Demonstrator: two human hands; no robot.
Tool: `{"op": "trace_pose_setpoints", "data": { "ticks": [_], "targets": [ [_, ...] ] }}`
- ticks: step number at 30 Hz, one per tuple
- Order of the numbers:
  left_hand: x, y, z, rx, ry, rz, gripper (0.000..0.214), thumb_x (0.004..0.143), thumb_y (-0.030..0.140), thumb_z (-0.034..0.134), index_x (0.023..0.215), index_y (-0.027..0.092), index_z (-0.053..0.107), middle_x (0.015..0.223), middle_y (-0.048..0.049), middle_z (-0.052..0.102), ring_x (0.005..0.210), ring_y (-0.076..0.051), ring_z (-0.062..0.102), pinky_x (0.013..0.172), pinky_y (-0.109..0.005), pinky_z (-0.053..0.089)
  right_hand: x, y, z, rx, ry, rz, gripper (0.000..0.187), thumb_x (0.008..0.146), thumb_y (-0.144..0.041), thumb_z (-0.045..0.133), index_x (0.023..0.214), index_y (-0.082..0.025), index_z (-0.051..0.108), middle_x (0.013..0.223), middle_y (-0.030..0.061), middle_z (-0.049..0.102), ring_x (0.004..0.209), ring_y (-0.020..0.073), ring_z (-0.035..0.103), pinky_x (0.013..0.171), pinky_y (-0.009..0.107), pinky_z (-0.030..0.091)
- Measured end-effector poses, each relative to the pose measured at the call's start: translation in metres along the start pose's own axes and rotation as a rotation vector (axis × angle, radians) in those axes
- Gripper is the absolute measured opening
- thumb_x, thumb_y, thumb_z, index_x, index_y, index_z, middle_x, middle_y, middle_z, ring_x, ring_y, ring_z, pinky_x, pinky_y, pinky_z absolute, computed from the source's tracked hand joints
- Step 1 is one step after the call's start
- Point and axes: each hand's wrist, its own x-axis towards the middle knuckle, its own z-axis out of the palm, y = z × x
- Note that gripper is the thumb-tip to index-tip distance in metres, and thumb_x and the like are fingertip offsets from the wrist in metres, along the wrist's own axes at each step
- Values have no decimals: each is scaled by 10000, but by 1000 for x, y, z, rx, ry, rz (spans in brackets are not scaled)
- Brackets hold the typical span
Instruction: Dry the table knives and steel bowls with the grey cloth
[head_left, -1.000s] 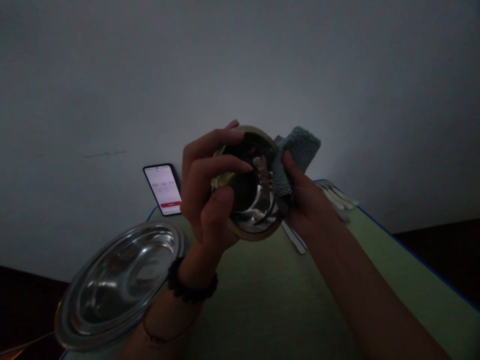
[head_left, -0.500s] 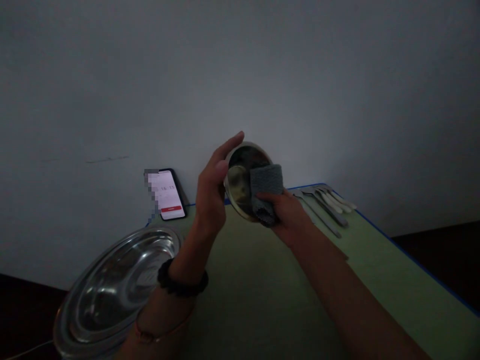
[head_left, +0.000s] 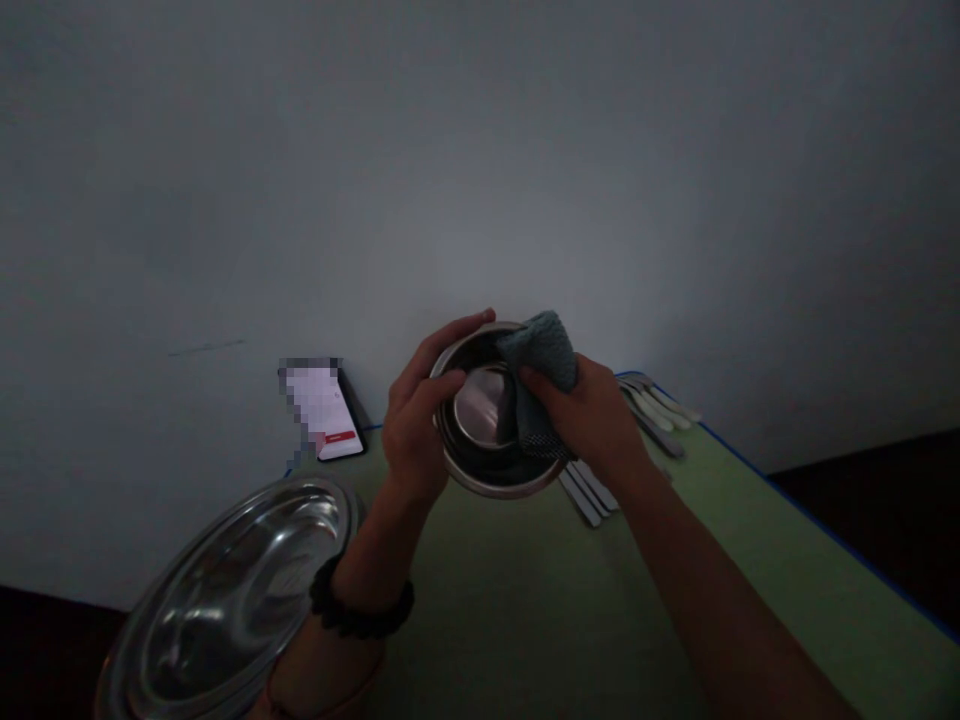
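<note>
A round metal bowl (head_left: 480,405) is held up above the table, its inside facing me. My left hand (head_left: 420,410) grips it from the left, thumb over the rim and fingers behind the outer wall. In my right hand (head_left: 589,410) is a folded grey-blue cloth (head_left: 544,355), pinched under the thumb. The cloth lies over the bowl's right rim and reaches into its inside. Part of the right hand's fingers is hidden behind the cloth and bowl.
A large oval metal basin (head_left: 225,600) stands at the left of the green table (head_left: 480,610). A phone (head_left: 322,410) leans against the wall behind it. Several pieces of cutlery (head_left: 652,410) lie at the back right, and more flat handles (head_left: 589,490) show below the bowl.
The bowl has turned so more of its inside faces me. My left thumb has moved over the rim, and the cloth has shifted up to the right rim.
</note>
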Motion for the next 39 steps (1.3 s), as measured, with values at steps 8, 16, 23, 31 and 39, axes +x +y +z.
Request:
{"op": "trace_pose_setpoints", "data": {
  "ticks": [8, 16, 23, 31, 39],
  "targets": [
    [7, 14, -18, 85, -78, -319, 433, 746, 102, 495, 1154, 200, 602, 1275, -38, 592, 1193, -273, 513, 1051, -418, 343, -5, -8, -6, -145, -172, -81, 258, 772, -212, 511, 1028, -187, 520, 914, 94, 659, 798, 231, 597, 646, 311, 417],
    [-4, 8, -21, 449, -155, -366, 302, 779, 156, 513, 1025, 223, 674, 1066, -47, 684, 1020, -256, 589, 947, -364, 398, -2, 10, -2, -242, -266, -41, 144, 743, -242, 527, 876, -188, 540, 832, 72, 647, 734, 207, 585, 627, 297, 399],
    [-33, -14, -14, 515, -39, -375, 229, 786, 164, 483, 869, 190, 695, 865, -42, 695, 847, -249, 590, 812, -341, 428, -1, 11, 6, -342, -313, -62, 154, 722, -206, 497, 863, -192, 557, 862, 84, 663, 780, 222, 599, 653, 305, 396],
    [-104, -37, -16, 366, 241, -498, 289, 765, 200, 482, 978, 166, 674, 955, -28, 710, 931, -261, 614, 836, -340, 451, -18, 1, 2, -225, -819, -245, 314, 728, -390, 623, 986, -213, 590, 995, 80, 670, 885, 232, 611, 718, 317, 426],
    [-110, -49, -39, 228, 329, -662, 256, 725, 235, 606, 956, 203, 713, 857, -8, 742, 888, -280, 658, 814, -364, 485, -25, 13, 37, -427, -726, -211, 167, 822, -305, 541, 915, -169, 571, 903, 126, 665, 835, 244, 608, 654, 316, 385]
  ]
}}
